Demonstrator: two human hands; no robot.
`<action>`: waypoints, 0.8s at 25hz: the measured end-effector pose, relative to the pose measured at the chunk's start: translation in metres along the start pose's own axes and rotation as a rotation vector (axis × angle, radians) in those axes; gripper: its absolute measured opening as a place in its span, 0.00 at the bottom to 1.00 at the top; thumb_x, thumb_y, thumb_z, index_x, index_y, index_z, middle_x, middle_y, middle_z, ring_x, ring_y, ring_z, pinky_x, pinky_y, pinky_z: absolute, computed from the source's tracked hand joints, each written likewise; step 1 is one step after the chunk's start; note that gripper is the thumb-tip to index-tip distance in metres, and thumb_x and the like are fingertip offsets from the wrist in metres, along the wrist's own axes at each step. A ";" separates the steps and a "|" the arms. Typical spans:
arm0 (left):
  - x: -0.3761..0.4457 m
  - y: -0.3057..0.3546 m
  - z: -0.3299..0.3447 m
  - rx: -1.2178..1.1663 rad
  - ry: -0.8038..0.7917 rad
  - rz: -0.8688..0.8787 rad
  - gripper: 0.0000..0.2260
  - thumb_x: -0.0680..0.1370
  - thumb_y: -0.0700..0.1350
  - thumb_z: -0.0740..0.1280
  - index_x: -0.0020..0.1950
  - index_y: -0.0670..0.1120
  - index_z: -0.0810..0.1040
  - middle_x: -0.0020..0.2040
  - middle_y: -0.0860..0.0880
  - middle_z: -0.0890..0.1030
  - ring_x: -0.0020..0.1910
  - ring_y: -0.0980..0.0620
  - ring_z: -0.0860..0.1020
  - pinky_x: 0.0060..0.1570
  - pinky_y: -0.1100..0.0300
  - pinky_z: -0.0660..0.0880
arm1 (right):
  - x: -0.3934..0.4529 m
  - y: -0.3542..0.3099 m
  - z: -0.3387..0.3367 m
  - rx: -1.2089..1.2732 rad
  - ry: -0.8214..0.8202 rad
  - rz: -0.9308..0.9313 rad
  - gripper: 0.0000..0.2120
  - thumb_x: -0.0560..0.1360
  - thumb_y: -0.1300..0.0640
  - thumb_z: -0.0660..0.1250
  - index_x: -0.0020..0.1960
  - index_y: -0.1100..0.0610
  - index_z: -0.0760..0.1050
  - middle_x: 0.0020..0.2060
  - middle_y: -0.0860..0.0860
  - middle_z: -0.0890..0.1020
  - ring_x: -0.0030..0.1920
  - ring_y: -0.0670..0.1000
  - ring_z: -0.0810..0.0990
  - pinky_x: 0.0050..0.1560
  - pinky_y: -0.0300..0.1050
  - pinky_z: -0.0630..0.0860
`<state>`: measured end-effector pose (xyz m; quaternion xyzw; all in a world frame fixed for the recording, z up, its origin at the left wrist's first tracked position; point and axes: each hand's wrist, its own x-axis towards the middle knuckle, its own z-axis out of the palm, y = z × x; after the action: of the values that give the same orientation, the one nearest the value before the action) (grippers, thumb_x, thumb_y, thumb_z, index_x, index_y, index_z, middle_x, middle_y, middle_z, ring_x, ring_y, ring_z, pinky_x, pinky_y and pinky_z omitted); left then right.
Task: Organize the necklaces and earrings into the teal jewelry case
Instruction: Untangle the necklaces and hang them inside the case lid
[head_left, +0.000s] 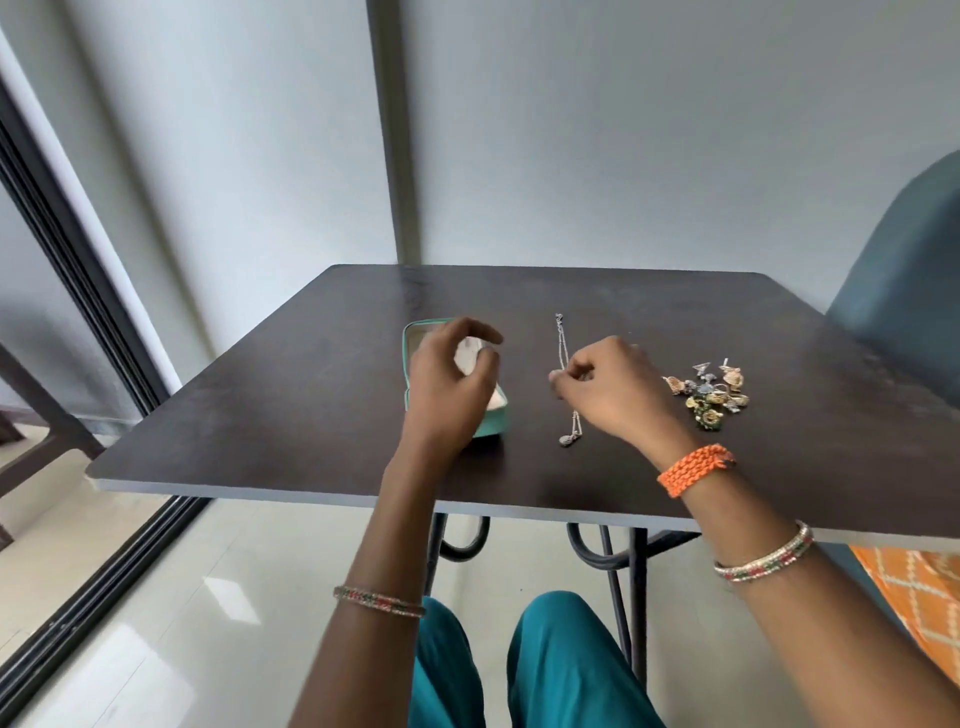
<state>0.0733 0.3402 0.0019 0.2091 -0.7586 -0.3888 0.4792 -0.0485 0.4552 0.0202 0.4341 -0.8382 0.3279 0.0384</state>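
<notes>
Nearest, left hand (452, 382), fingers loosely curled and holding nothing, hovered over small open teal jewelry case (415, 364) with pale lining. At its three o'clock, right hand (605, 387) pinched thin silver chain necklace (563, 353) lying on dark brown table (260, 415). Farther toward three o'clock, heap of mixed metal earrings (714, 395) untouched. Necklace step in hand, judged early; next called for lifting chain clear and carrying toward nine o'clock into case.
</notes>
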 end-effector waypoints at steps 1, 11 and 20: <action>0.000 0.010 0.015 -0.014 -0.052 0.018 0.09 0.69 0.42 0.61 0.43 0.48 0.80 0.41 0.55 0.81 0.42 0.58 0.76 0.45 0.69 0.69 | 0.000 0.013 -0.007 -0.002 0.054 0.015 0.15 0.72 0.50 0.67 0.33 0.59 0.79 0.27 0.51 0.79 0.33 0.54 0.78 0.32 0.42 0.70; 0.004 0.011 0.129 0.238 -0.460 0.099 0.11 0.74 0.36 0.62 0.54 0.42 0.79 0.54 0.46 0.81 0.56 0.48 0.77 0.55 0.62 0.69 | -0.010 0.154 -0.039 0.025 0.495 0.192 0.05 0.72 0.57 0.65 0.38 0.54 0.78 0.38 0.52 0.81 0.41 0.57 0.79 0.40 0.49 0.77; 0.004 -0.008 0.167 0.346 -0.399 0.156 0.11 0.74 0.36 0.59 0.50 0.45 0.78 0.49 0.48 0.82 0.53 0.45 0.77 0.57 0.51 0.71 | 0.000 0.162 -0.027 -0.194 0.352 -0.092 0.04 0.67 0.52 0.66 0.38 0.51 0.78 0.39 0.48 0.80 0.46 0.53 0.77 0.47 0.47 0.68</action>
<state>-0.0774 0.3974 -0.0420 0.1480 -0.9069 -0.2489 0.3061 -0.1770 0.5372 -0.0422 0.4021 -0.8256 0.3141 0.2408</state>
